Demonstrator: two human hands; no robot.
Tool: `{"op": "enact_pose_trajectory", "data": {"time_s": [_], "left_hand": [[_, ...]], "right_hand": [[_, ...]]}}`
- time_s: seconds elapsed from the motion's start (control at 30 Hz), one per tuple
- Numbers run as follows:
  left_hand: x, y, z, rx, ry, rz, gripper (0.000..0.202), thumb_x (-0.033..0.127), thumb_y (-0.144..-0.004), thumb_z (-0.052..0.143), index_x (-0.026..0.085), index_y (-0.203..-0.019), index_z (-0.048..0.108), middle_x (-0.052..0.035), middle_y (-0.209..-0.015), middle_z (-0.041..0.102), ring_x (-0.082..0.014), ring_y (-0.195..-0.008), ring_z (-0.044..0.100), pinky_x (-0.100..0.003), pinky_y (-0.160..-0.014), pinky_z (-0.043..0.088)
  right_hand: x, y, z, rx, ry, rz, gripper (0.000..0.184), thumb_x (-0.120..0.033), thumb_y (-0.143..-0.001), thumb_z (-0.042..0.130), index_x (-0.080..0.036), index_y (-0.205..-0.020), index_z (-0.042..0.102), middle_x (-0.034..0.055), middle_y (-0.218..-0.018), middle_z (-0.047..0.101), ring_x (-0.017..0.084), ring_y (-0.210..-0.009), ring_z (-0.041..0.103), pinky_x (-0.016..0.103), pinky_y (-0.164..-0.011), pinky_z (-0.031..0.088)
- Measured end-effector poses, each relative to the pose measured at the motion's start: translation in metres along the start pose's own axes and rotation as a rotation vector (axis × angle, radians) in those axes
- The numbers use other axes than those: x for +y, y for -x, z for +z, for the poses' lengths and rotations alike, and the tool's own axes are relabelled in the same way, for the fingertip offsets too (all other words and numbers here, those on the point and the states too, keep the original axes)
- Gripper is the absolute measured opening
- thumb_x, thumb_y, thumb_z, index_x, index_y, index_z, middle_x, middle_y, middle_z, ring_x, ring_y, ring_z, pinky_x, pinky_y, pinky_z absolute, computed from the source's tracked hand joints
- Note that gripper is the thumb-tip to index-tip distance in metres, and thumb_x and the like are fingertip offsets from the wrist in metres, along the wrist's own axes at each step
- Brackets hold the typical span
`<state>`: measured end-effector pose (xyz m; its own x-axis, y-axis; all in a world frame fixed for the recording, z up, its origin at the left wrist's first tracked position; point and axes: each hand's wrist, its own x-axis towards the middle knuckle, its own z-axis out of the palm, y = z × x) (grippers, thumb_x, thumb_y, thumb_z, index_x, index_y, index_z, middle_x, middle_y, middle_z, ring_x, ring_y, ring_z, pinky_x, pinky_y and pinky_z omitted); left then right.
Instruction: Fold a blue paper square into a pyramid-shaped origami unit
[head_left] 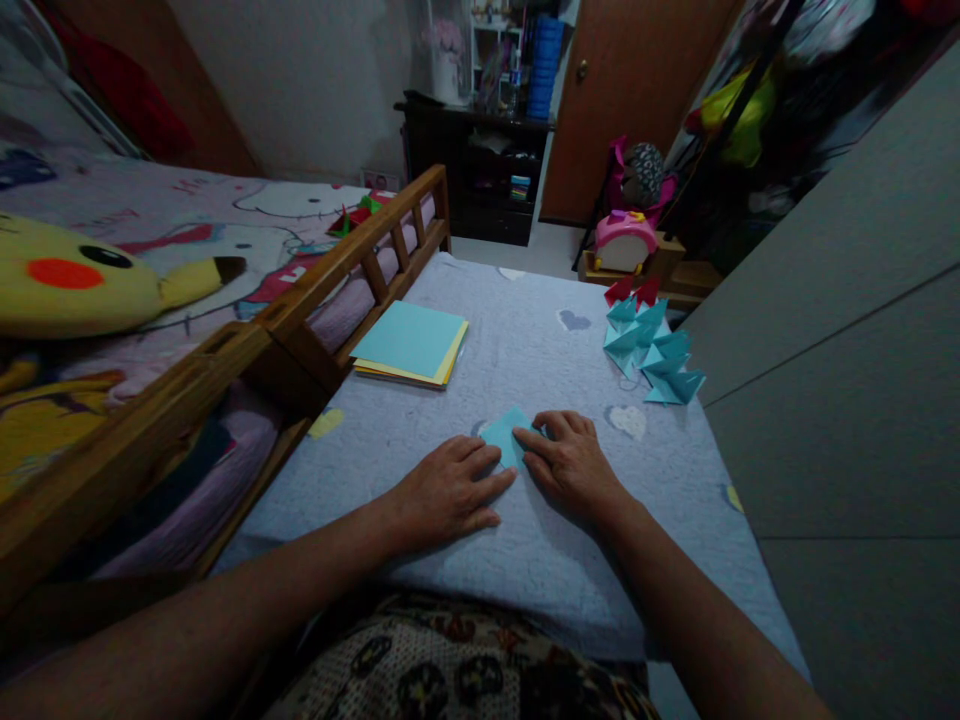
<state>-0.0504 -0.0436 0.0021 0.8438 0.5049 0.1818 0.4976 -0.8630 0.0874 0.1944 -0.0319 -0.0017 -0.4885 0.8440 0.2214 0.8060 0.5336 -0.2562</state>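
Note:
A small folded piece of light blue paper lies on the cloth-covered surface in front of me, one corner pointing away. My left hand rests at its left side with fingers apart, the fingertips touching its edge. On the other side, my right hand has its fingers bent over the paper's right part, thumb and index finger close together on it. The fingers cover part of the right edge. Beyond the left hand sits a stack of square coloured paper, blue on top and yellow beneath.
Several folded blue paper pieces stand at the right edge, with red ones behind them. A wooden rail runs along the left, beside a bed with a yellow plush toy. A pale panel borders the right.

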Motion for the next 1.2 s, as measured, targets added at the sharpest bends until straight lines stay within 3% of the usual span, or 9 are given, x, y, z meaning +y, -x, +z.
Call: {"op": "enact_pose_trajectory", "data": {"time_s": [0.17,0.27,0.37,0.53,0.7,0.93,1.03,1.13,1.2], "left_hand": [[0.000,0.001,0.001,0.001,0.012,-0.006,0.051,0.048,-0.093,0.067,0.023,-0.134,0.053,-0.0084,-0.122,0.056,-0.0281,-0.109,0.049,-0.042,-0.095,0.044],[0.000,0.001,0.002,0.003,0.008,-0.010,0.050,0.049,-0.094,0.065,0.023,-0.135,0.052,-0.0087,-0.123,0.056,-0.0283,-0.110,0.049,-0.042,-0.096,0.043],[0.000,0.001,0.002,0.010,0.009,-0.016,0.050,0.050,-0.094,0.064,0.023,-0.134,0.053,-0.0089,-0.124,0.056,-0.0285,-0.112,0.049,-0.042,-0.098,0.042],[-0.002,0.002,0.000,0.020,0.027,-0.039,0.048,0.049,-0.095,0.062,0.021,-0.133,0.053,-0.0087,-0.122,0.057,-0.0278,-0.112,0.051,-0.041,-0.098,0.043],[-0.012,0.003,0.000,0.007,-0.046,-0.135,0.043,0.044,-0.098,0.056,0.019,-0.134,0.053,-0.0109,-0.125,0.059,-0.0290,-0.112,0.053,-0.041,-0.095,0.043],[-0.017,-0.004,-0.003,0.007,-0.127,-0.306,0.054,0.052,-0.096,0.057,0.011,-0.131,0.053,-0.0152,-0.124,0.062,-0.0319,-0.110,0.055,-0.043,-0.091,0.043],[-0.005,-0.004,-0.003,0.084,-0.104,-0.209,0.047,0.047,-0.098,0.055,0.013,-0.129,0.054,-0.0151,-0.127,0.060,-0.0315,-0.114,0.053,-0.045,-0.100,0.040],[0.010,-0.004,-0.001,0.060,-0.001,-0.012,0.035,0.042,-0.098,0.053,0.015,-0.120,0.058,-0.0107,-0.115,0.064,-0.0278,-0.108,0.056,-0.042,-0.098,0.042],[0.017,-0.004,0.002,0.050,0.048,0.036,0.038,0.043,-0.098,0.055,0.015,-0.122,0.057,-0.0104,-0.113,0.064,-0.0272,-0.106,0.056,-0.042,-0.097,0.044]], "right_hand": [[0.001,-0.003,0.002,0.038,0.062,0.075,0.039,-0.031,-0.096,0.054,-0.027,-0.134,0.062,0.0125,-0.127,0.059,0.033,-0.116,0.046,0.050,-0.099,0.034],[-0.003,-0.001,-0.002,0.106,-0.010,-0.015,0.037,-0.026,-0.095,0.053,-0.023,-0.129,0.064,0.0126,-0.131,0.058,0.032,-0.119,0.045,0.049,-0.101,0.034],[-0.011,0.002,-0.006,0.041,-0.147,-0.153,0.029,-0.021,-0.095,0.049,-0.020,-0.115,0.070,0.0109,-0.117,0.065,0.026,-0.105,0.052,0.043,-0.094,0.039],[-0.017,0.001,-0.009,-0.021,-0.198,-0.166,0.024,-0.021,-0.093,0.050,-0.021,-0.100,0.073,0.0088,-0.101,0.068,0.023,-0.093,0.056,0.040,-0.086,0.039],[-0.015,0.000,-0.010,-0.034,-0.171,-0.172,0.023,-0.020,-0.092,0.051,-0.022,-0.097,0.073,0.0080,-0.101,0.069,0.023,-0.091,0.056,0.040,-0.084,0.037],[-0.017,0.000,-0.011,-0.044,-0.176,-0.163,0.022,-0.021,-0.093,0.051,-0.022,-0.099,0.073,0.0071,-0.102,0.068,0.022,-0.093,0.056,0.041,-0.087,0.035],[-0.016,0.001,-0.009,-0.044,-0.165,-0.160,0.022,-0.020,-0.092,0.052,-0.022,-0.099,0.073,0.0074,-0.104,0.068,0.023,-0.094,0.055,0.041,-0.087,0.035],[-0.014,0.001,-0.007,-0.032,-0.161,-0.161,0.023,-0.020,-0.091,0.053,-0.023,-0.099,0.074,0.0074,-0.106,0.068,0.024,-0.094,0.053,0.041,-0.086,0.035],[-0.012,0.001,-0.006,-0.029,-0.160,-0.156,0.023,-0.020,-0.092,0.053,-0.024,-0.100,0.074,0.0071,-0.106,0.068,0.023,-0.094,0.053,0.041,-0.086,0.035]]}}
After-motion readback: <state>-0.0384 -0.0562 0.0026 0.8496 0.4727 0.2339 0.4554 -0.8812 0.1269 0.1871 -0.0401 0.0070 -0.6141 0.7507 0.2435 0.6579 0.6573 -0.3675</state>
